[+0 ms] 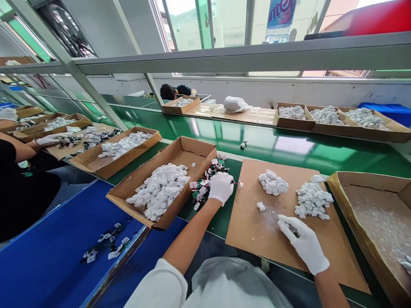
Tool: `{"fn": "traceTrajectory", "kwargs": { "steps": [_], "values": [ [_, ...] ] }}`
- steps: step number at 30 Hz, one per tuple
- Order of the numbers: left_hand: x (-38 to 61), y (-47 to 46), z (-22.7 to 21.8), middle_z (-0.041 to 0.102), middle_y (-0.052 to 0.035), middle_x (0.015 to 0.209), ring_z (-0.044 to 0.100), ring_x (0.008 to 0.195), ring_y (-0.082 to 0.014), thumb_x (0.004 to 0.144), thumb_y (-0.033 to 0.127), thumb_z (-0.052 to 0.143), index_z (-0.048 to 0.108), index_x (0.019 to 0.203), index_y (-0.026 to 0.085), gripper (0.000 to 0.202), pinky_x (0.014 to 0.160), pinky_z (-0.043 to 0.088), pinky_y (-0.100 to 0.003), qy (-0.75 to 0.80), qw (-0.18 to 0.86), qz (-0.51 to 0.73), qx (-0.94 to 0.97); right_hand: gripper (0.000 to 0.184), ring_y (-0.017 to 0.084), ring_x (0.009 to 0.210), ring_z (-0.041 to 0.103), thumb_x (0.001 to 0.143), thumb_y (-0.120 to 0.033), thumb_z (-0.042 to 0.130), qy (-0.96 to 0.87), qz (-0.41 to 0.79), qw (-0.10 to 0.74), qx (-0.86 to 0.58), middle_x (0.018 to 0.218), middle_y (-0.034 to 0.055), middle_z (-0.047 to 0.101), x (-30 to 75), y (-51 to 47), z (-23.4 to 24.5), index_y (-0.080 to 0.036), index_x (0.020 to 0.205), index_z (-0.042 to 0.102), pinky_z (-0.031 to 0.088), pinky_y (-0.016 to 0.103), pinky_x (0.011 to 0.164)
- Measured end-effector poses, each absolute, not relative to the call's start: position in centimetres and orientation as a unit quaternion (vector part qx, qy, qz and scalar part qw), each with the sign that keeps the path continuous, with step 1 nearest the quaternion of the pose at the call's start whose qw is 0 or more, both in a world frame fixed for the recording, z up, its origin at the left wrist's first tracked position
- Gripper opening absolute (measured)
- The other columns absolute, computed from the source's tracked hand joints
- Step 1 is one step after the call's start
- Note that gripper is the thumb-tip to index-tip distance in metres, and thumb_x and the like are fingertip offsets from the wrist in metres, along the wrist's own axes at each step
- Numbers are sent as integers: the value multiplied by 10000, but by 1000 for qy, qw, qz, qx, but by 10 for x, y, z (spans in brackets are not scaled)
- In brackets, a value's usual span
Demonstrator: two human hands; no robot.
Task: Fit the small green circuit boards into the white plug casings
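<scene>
My left hand (221, 188), in a white glove, is closed over a pile of small green circuit boards (201, 194) with white parts and dark wires. From its fingertips sticks a small piece with a reddish wire (239, 185). My right hand (303, 244), also gloved, hovers low over a brown cardboard sheet (253, 231), fingers curved and thumb apart; a shadow hides part of its palm side. On the sheet sit a small heap of white plastic pieces (272, 182), a larger heap of white pieces (313, 199) and a single white piece (260, 206).
Left of the boards stands a cardboard box (195, 149) with white pieces. Another box (362, 182) is at my right. Green worktop (205, 128) runs behind. Circuit boards (111, 241) lie on a blue surface. A co-worker's gloved hand (53, 139) is far left; a metal rail (224, 62) crosses above.
</scene>
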State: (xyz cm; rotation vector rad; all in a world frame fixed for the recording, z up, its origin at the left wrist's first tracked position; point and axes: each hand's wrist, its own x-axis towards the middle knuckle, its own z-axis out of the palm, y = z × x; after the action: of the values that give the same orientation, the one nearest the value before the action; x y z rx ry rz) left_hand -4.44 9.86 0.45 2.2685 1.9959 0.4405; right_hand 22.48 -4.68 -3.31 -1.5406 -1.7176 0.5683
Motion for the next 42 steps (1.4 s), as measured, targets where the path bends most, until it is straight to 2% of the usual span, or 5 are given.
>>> {"fn": "traceTrajectory", "kwargs": {
  "steps": [4,11,17,29,42],
  "values": [
    [-40,60,-16,674,-44,1021,585,1002,-205,780,132,547,673,975,236,254,923,439,-323,493,169,205,829,313,159,699,649,838,-407,555,-671,218,397,-586,917,56,682,226,-45,-40,-227,1081,637,587,309,688],
    [-36,40,-31,633,-81,1133,554,1080,-238,717,224,674,555,1248,207,545,973,437,-372,504,209,232,805,251,172,840,666,854,-351,556,-663,258,383,-589,1030,55,682,215,-50,-35,-237,1058,649,581,305,762],
    [-24,36,-23,664,-50,1082,559,1062,-240,698,196,696,675,1016,240,321,955,446,-368,482,246,229,809,221,200,1015,636,887,-314,516,-664,259,418,-563,1078,58,671,179,-47,-22,-250,1043,659,561,324,842],
    [-19,-35,-25,693,-116,1065,655,923,-220,702,368,723,624,1169,129,534,835,533,-349,354,757,362,414,236,191,901,676,860,-210,553,-686,176,505,-492,989,39,702,143,-69,-22,-291,1049,670,577,344,802],
    [3,-17,-28,691,-111,1005,636,782,-173,694,410,751,664,1137,140,526,769,510,-331,300,809,392,318,334,193,988,647,857,-135,553,-737,81,487,-461,1052,40,695,160,-51,-14,-292,1141,634,558,359,855]
  ]
}}
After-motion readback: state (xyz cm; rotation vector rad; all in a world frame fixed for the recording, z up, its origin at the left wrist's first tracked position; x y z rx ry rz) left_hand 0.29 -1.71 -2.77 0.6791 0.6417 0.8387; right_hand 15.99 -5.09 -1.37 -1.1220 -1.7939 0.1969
